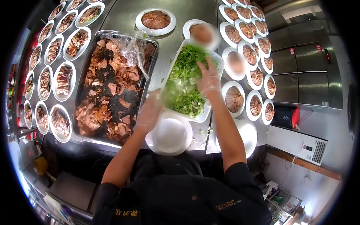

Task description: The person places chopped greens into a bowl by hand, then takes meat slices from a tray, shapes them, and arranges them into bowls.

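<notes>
My right hand (210, 78), in a clear plastic glove, reaches over the right side of a white tray (200, 117) full of chopped green herbs (182, 69). Its fingers are spread and touch the greens. My left hand (150, 112), also gloved, is smeared by motion between the tray of greens and a black tray (112, 137) of sliced meat (127, 84). What its fingers do is hidden by the blur. Just below the left hand stand white plates (168, 137), seemingly stacked, at the counter's near edge.
Crumpled plastic wrap (137, 50) lies over the black tray's far corner. A plate of arranged meat (155, 20) sits at the back. Rows of filled oval plates (62, 80) line the left; round ones (234, 99) crowd the right. More white plates (245, 137) stand near right.
</notes>
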A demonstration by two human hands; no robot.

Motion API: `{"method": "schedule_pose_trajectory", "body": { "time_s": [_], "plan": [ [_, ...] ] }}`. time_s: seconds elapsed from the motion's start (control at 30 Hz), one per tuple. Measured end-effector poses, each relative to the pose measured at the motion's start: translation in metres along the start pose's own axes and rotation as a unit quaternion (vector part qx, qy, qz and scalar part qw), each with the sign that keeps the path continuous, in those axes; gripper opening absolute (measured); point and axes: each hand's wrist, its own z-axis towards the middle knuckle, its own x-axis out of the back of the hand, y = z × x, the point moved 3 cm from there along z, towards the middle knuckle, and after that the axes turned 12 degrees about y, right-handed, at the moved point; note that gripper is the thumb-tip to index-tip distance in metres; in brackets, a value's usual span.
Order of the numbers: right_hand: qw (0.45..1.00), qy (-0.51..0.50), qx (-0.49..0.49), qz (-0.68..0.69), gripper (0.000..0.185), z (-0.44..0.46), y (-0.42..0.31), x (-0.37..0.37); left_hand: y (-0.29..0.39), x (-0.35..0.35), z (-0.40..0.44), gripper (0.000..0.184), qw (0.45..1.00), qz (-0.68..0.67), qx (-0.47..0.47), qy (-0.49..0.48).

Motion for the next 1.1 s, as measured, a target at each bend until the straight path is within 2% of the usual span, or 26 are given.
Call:
{"method": "schedule_pose_trajectory", "body": {
  "time_s": [0.07, 0.1, 0.13, 0.17, 0.23, 0.33, 0.37, 0.4, 0.5, 0.57, 0.63, 0.67, 0.7, 0.77, 0.8, 0.87, 0.97, 1.03, 1.1],
  "plan": [
    [0.995, 0.083, -0.05, 0.008, 0.071, -0.007, 0.016, 0.044, -0.005, -0.001, -0.012, 0.063, 0.998, -0.051, 0.022, 0.011],
    [0.997, 0.019, -0.048, 0.051, 0.071, -0.029, -0.054, 0.049, -0.036, 0.069, -0.049, 0.063, 0.999, -0.013, 0.026, 0.021],
    [0.997, -0.039, -0.046, 0.045, 0.072, -0.031, -0.062, 0.054, -0.045, 0.074, -0.063, 0.05, 0.997, -0.071, 0.03, 0.032],
    [0.987, -0.14, -0.02, 0.076, 0.075, -0.036, -0.067, 0.035, -0.054, 0.074, -0.08, 0.039, 0.99, -0.133, 0.04, 0.039],
    [0.964, -0.239, 0.007, 0.114, 0.079, -0.052, -0.097, 0.021, -0.113, 0.086, -0.109, 0.037, 0.988, -0.136, 0.062, 0.038],
    [0.988, -0.151, -0.012, 0.04, 0.09, -0.074, -0.136, 0.039, -0.139, 0.108, -0.135, 0.034, 0.985, -0.117, 0.121, 0.029],
    [0.979, -0.192, -0.052, 0.043, 0.092, -0.068, -0.143, 0.033, -0.142, 0.117, -0.143, 0.033, 0.983, -0.097, 0.156, 0.02],
    [0.974, -0.211, -0.07, 0.047, 0.093, -0.061, -0.146, 0.022, -0.15, 0.118, -0.15, 0.032, 0.976, -0.142, 0.166, 0.023],
    [0.966, -0.225, -0.107, 0.07, 0.09, -0.047, -0.143, -0.03, -0.155, 0.126, -0.16, 0.031, 0.975, -0.181, 0.127, 0.033],
    [0.962, -0.236, -0.09, 0.101, 0.088, -0.044, -0.129, -0.041, -0.134, 0.129, -0.165, 0.026, 0.981, -0.134, 0.138, 0.011],
    [0.961, -0.234, -0.072, 0.127, 0.086, -0.041, -0.112, -0.024, -0.128, 0.115, -0.163, 0.021, 0.967, -0.185, 0.153, -0.087],
    [0.958, -0.227, -0.061, 0.163, 0.083, -0.045, -0.103, -0.009, -0.118, 0.109, -0.16, 0.025, 0.987, -0.091, 0.103, -0.088],
    [0.954, -0.221, -0.048, 0.199, 0.081, -0.047, -0.095, 0.009, -0.107, 0.103, -0.154, 0.025, 0.986, -0.098, 0.102, -0.086],
    [0.954, -0.224, -0.055, 0.192, 0.087, -0.051, -0.074, 0.021, -0.089, 0.091, -0.145, 0.036, 0.984, 0.076, 0.025, -0.157],
    [0.945, -0.202, -0.06, 0.252, 0.088, -0.053, -0.062, 0.024, -0.093, 0.08, -0.144, 0.036, 0.985, 0.073, 0.026, -0.157],
    [0.93, -0.141, -0.073, 0.331, 0.094, -0.056, -0.046, 0.02, -0.1, 0.055, -0.135, 0.044, 0.977, 0.161, -0.075, -0.119],
    [0.918, -0.16, -0.109, 0.346, 0.091, -0.064, -0.036, 0.01, -0.07, 0.058, -0.125, 0.053, 0.97, 0.193, -0.043, -0.141],
    [0.905, -0.148, -0.123, 0.379, 0.095, -0.067, -0.024, 0.007, -0.068, 0.046, -0.119, 0.058, 0.967, 0.214, -0.06, -0.123],
    [0.838, -0.229, -0.234, 0.437, 0.107, -0.072, -0.014, 0.001, -0.074, 0.039, -0.11, 0.064, 0.96, 0.246, -0.08, -0.106]
  ]
}}
